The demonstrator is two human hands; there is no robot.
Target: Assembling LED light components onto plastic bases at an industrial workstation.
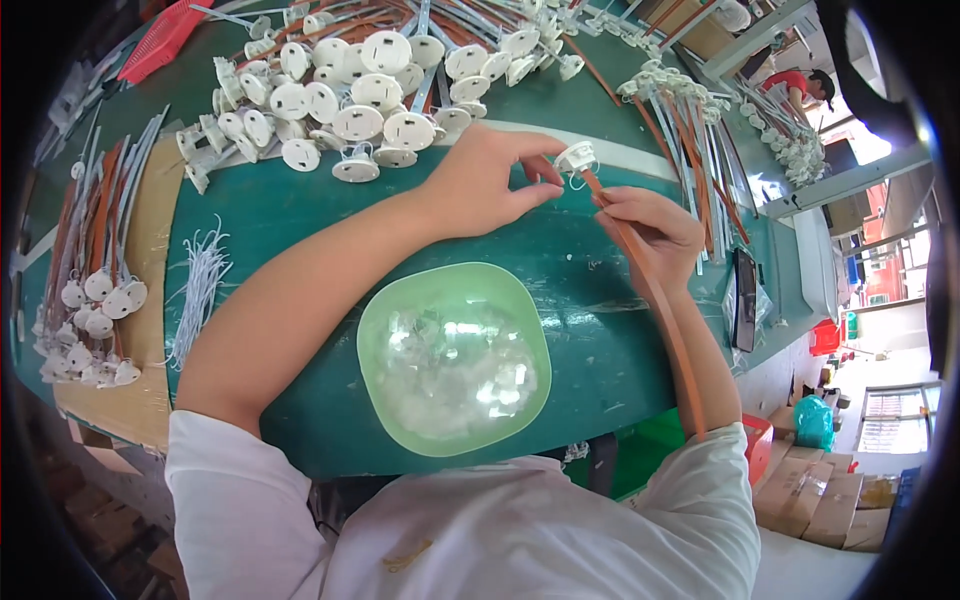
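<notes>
A: Where is the white round plastic fitting (pixel 576 156)?
B: At the upper end of the flat brown strip (pixel 655 285), between both hands, over the dark green tabletop (pixel 615 350).

A: State the finger positions.
B: Right hand (pixel 658 232): fingers closed on the strip, just below the fitting; the strip's lower length runs along the forearm. Left hand (pixel 485 180): index finger curved to the fitting's edge, thumb nearly meeting another fingertip. Whether these pinch a small part, I cannot tell.

A: Containers?
B: Light green rounded-square plastic bowl (pixel 450 282), in front of the torso, holding a heap of small transparent pieces (pixel 440 385). Red perforated plastic basket (pixel 160 45), far left; contents indistinct.

A: Surrounding stock?
B: White disc-ended strips (pixel 358 123) piled beyond the hands; thin white cords (pixel 202 285) bunched to the left.
</notes>
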